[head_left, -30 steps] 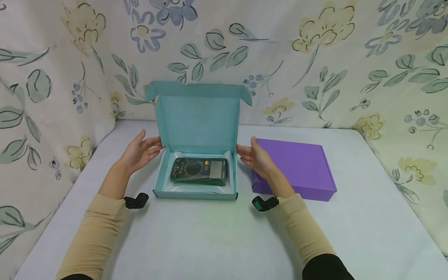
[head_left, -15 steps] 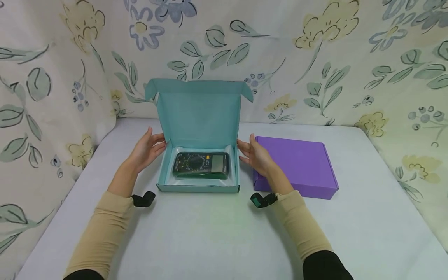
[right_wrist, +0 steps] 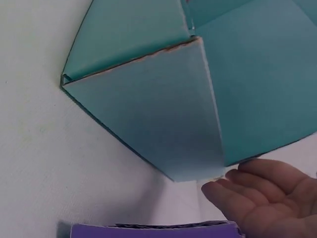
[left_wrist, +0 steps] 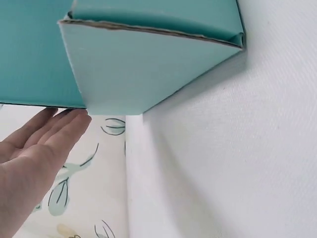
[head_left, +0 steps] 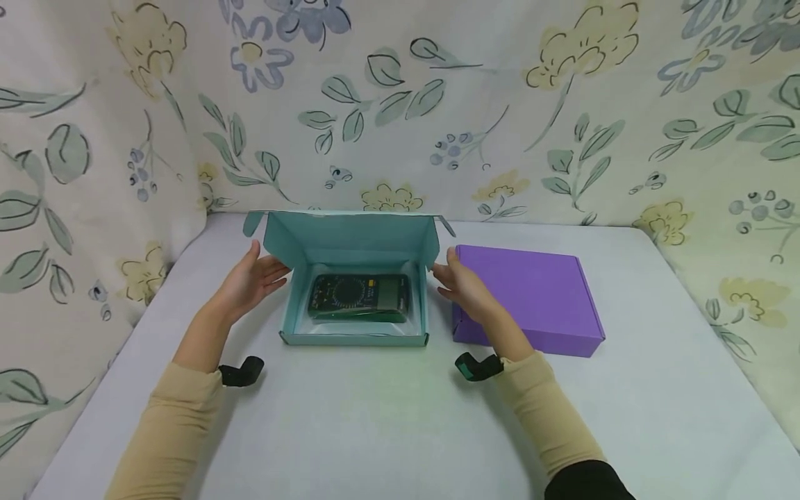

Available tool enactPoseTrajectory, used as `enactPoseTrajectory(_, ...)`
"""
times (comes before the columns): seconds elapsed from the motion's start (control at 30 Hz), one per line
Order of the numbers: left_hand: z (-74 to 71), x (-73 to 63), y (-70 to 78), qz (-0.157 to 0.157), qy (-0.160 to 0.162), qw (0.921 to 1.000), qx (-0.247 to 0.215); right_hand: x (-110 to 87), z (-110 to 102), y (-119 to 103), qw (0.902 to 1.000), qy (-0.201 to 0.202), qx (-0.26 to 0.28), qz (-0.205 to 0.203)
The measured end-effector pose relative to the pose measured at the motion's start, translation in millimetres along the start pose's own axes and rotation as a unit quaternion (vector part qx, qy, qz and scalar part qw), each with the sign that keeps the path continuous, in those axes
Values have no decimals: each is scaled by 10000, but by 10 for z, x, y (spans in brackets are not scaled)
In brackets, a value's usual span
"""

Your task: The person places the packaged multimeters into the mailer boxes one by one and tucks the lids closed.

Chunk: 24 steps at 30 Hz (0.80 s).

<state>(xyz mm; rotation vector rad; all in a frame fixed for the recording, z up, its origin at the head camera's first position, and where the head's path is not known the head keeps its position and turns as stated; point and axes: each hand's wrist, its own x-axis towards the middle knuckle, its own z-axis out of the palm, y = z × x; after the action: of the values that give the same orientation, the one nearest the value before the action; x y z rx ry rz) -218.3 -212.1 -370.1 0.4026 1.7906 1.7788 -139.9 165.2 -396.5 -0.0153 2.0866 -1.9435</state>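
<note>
A teal cardboard box (head_left: 353, 340) stands on the table, its hinged lid (head_left: 356, 239) tilted forward over the back part. Inside lies a black multimeter (head_left: 359, 298) with a round dial and grey display, clear plastic about it. My left hand (head_left: 251, 283) is at the box's left rear corner, fingers extended against the lid's edge; the left wrist view shows these fingers (left_wrist: 62, 131) at the lid's lower edge. On the opposite side my right hand (head_left: 465, 286) does the same, its fingertips (right_wrist: 233, 173) at the lid's edge in the right wrist view. Neither hand grips anything.
A closed purple box (head_left: 528, 295) sits right of the teal one, partly behind my right forearm. White cloth covers the table (head_left: 375, 417). A flower-patterned curtain (head_left: 400, 111) hangs behind and at the sides.
The lid has swung from upright to leaning forward over the box. The box shifted slightly back earlier. Both hands have stayed beside its rear corners.
</note>
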Motion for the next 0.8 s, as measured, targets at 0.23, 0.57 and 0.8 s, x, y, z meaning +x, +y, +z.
enactPoseTrajectory(0.23,49,-12,8,71,-44,9997,209,-43,45,-26,9995,-96,-289,-102)
enactPoseTrajectory(0.57,55,-78,-90,32,124,9925,1220,-46,100,-17,9967,40,-805,-74)
enactPoseTrajectory(0.8,15,-149,-107,55,181,9973,713,-62,94,-43,9990,432,13,145)
